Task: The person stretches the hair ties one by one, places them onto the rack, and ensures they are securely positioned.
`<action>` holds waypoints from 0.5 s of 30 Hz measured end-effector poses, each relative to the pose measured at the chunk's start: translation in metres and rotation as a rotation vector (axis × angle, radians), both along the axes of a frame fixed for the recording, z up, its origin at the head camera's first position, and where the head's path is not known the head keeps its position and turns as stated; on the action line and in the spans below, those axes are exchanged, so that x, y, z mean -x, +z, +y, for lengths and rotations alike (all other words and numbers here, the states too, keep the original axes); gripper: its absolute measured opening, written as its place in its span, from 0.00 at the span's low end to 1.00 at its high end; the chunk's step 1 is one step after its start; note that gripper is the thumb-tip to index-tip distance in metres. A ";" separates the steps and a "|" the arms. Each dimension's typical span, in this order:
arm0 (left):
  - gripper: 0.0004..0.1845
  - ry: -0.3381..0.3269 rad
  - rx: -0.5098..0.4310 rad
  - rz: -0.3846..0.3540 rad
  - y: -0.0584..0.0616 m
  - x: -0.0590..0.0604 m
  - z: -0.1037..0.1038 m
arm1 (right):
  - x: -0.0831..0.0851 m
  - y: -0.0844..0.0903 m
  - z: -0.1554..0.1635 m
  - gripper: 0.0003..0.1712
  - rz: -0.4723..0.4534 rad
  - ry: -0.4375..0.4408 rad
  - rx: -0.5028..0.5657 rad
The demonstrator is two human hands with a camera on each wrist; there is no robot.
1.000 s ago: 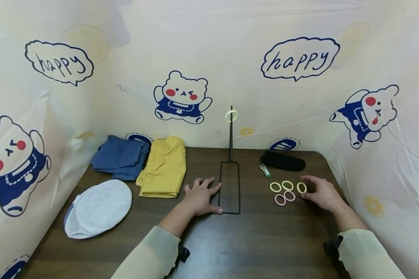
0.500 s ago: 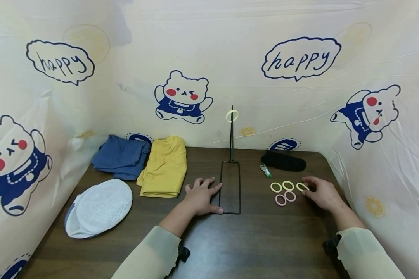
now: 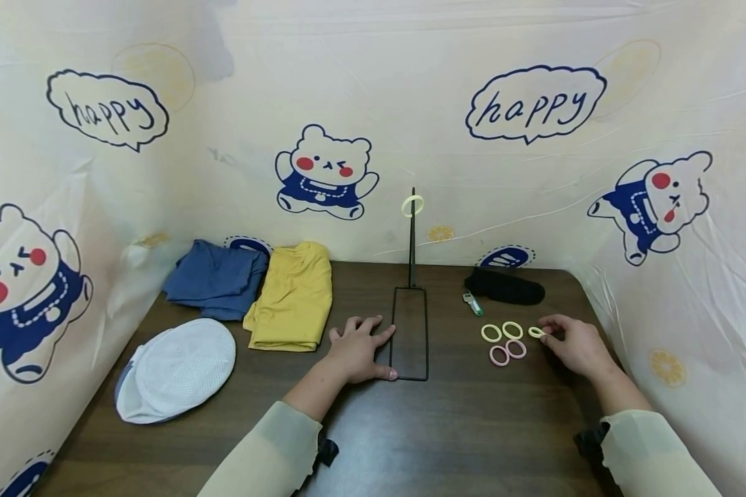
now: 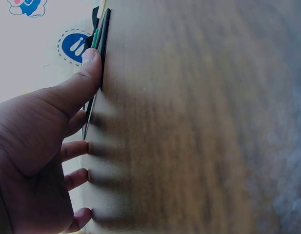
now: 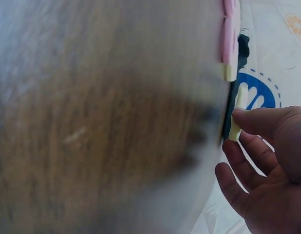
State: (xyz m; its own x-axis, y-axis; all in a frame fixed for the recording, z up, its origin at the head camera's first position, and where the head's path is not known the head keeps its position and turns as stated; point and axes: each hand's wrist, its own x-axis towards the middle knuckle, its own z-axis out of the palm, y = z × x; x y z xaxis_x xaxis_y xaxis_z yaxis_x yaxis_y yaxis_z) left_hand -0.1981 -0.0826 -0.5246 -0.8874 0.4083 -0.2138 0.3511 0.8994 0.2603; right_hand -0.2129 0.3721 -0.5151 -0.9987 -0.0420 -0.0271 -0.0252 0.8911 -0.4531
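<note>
My right hand (image 3: 568,342) pinches a pale yellow hair ring (image 3: 537,332) between thumb and fingers, its edge tilted up off the table; the same ring (image 5: 236,117) shows at my fingertips in the right wrist view. Beside it lie two yellow rings (image 3: 501,332) and two pink rings (image 3: 507,352). A black wire stand (image 3: 409,331) rises mid-table with a yellow ring (image 3: 412,206) hung on its post. My left hand (image 3: 357,348) lies flat on the table, thumb (image 4: 84,73) against the stand's base frame.
At the back left lie a folded blue cloth (image 3: 216,279) and a yellow cloth (image 3: 293,297). A white mesh cap (image 3: 174,369) sits front left. A black pouch (image 3: 503,286) and small green-white item (image 3: 471,302) lie behind the rings. Printed sheeting walls the table.
My right hand has closed its fingertips on the rightmost yellow ring and tipped it up off the table. The left hand has stayed put.
</note>
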 end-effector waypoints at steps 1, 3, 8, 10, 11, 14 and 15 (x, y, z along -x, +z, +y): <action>0.53 0.000 0.000 0.001 0.000 0.000 0.000 | -0.001 0.001 0.000 0.15 0.011 0.001 0.003; 0.53 0.003 -0.001 0.003 -0.001 -0.001 0.000 | -0.002 0.004 -0.002 0.15 0.035 0.006 0.010; 0.53 0.003 -0.006 0.004 -0.001 -0.001 0.000 | -0.009 0.013 -0.008 0.14 0.117 0.029 0.019; 0.53 0.000 -0.010 0.002 -0.001 -0.001 0.000 | -0.011 0.017 -0.012 0.13 0.154 0.040 0.025; 0.53 0.000 -0.012 0.001 -0.001 -0.001 -0.001 | -0.013 0.020 -0.014 0.13 0.175 0.045 0.028; 0.53 -0.001 -0.015 -0.003 0.000 -0.001 -0.001 | -0.016 0.027 -0.023 0.13 0.235 0.059 0.043; 0.53 -0.001 -0.013 -0.004 0.000 -0.001 -0.001 | -0.018 0.030 -0.027 0.14 0.253 0.063 0.050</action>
